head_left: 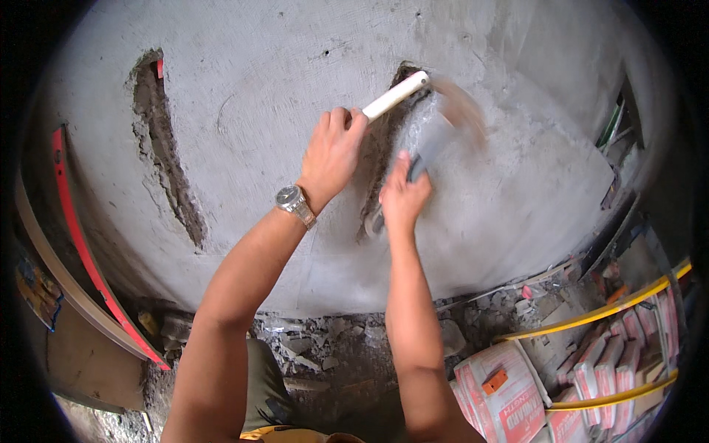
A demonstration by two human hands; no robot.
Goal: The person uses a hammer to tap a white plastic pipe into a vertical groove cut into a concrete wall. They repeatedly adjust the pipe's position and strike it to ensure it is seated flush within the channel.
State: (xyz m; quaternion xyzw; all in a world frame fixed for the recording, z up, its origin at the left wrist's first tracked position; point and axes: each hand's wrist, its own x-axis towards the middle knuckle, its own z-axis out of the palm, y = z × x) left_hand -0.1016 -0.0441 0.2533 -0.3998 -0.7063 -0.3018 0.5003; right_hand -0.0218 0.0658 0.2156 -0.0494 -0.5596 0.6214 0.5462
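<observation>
A rough grey plastered wall [281, 88] fills the view ahead, with a dark vertical groove [379, 159] cut into it behind my hands. My left hand [332, 162], wearing a metal watch [294, 201], is closed round a white-handled tool [396, 96]. The handle slants up to the right, its holed end over the groove's top; the tool's other end is hidden. In my right hand [405, 196] is a hammer [421, 164] with a grey-blue handle. Its head is a brown blur right of the white handle's end; whether they touch I cannot tell.
A second groove [164, 144] runs down the wall at left. A red spirit level [88, 255] leans there. Rubble [317, 347] lies along the wall's foot. At lower right are red-and-white packages [509, 399], an orange block [495, 381] and a yellow bar [598, 314].
</observation>
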